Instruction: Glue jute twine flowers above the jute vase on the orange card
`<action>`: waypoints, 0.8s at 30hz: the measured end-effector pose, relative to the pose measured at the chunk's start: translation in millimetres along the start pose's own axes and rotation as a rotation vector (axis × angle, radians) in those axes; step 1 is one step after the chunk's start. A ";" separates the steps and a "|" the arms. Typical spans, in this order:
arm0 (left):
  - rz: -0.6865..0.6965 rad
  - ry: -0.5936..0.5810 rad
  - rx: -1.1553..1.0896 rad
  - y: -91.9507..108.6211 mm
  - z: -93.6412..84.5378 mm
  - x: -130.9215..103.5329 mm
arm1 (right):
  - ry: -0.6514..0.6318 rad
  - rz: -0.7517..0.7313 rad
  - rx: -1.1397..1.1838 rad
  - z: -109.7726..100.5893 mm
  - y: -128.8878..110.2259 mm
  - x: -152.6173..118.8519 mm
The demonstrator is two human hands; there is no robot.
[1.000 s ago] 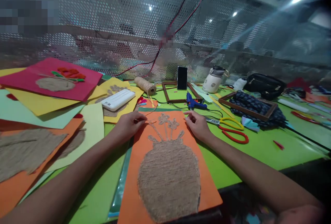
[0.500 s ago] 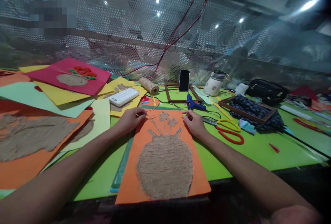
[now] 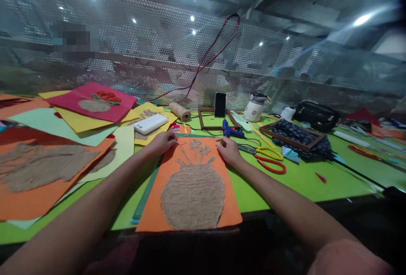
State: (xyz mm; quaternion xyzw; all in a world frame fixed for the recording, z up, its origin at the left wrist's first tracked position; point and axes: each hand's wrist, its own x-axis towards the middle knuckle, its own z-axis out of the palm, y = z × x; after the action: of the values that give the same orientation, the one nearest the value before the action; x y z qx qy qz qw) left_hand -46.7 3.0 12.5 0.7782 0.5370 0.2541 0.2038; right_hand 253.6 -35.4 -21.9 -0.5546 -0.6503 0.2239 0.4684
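Observation:
An orange paper sheet (image 3: 231, 209) lies in front of me at the table's near edge. On it is a vase shape (image 3: 193, 196) of brown jute twine, with twine flowers (image 3: 200, 150) on thin stems above its neck. My left hand (image 3: 163, 143) is closed at the sheet's upper left corner, fingers pinched on the edge. At the upper right corner my right hand (image 3: 227, 150) pinches the edge too. A green board (image 3: 149, 192) shows under the sheet's left side. Scissors (image 3: 269, 158) with red and yellow handles and a blue glue gun (image 3: 232, 130) lie just beyond my right hand.
Coloured papers with twine shapes overlap on the left, below a magenta sheet (image 3: 123, 103). A white power bank (image 3: 151, 123), twine roll (image 3: 180, 111), upright phone (image 3: 220, 104) and white bottle (image 3: 254, 108) stand behind. A wooden frame (image 3: 312, 144) rests over dark patterned cloth (image 3: 293, 133) to the right.
My view has tilted up and shifted slightly right, so the table things appear further left. Both hands stay at the sheet's upper corners.

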 end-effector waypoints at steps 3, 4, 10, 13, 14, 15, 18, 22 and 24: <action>0.025 0.003 -0.007 -0.5 -1.1 -6.6 | 0.004 0.014 0.005 0.5 0.9 1.2; 0.033 0.003 -0.011 -0.5 -2.2 -9.2 | 0.004 0.018 0.004 0.5 0.9 1.4; 0.057 0.011 -0.040 -0.1 -5.3 -14.9 | 0.000 0.024 -0.004 -0.3 -0.7 1.1; 0.065 0.018 -0.050 0.7 -4.6 -14.3 | -0.007 0.028 0.002 -0.3 -1.0 0.4; 0.066 0.025 -0.049 1.3 -4.7 -14.2 | -0.009 0.030 0.004 -0.3 -1.1 0.0; 0.067 0.031 -0.046 2.0 -5.2 -14.3 | -0.012 0.033 0.007 -0.2 -1.3 -0.4; 0.066 0.035 -0.042 4.4 -7.9 -15.1 | -0.022 0.039 0.016 -0.4 -2.4 -1.9; 0.065 0.032 -0.030 5.8 -10.6 -15.6 | -0.027 0.044 0.020 -1.2 -4.2 -3.5; 0.069 0.037 -0.025 5.7 -10.3 -15.7 | -0.026 0.048 0.022 -1.4 -4.5 -3.7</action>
State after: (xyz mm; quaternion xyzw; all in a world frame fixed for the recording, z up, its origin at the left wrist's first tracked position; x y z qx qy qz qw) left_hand -53.4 -13.2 21.2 0.7887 0.5105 0.2820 0.1947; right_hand 252.3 -40.5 -18.9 -0.5621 -0.6402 0.2494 0.4604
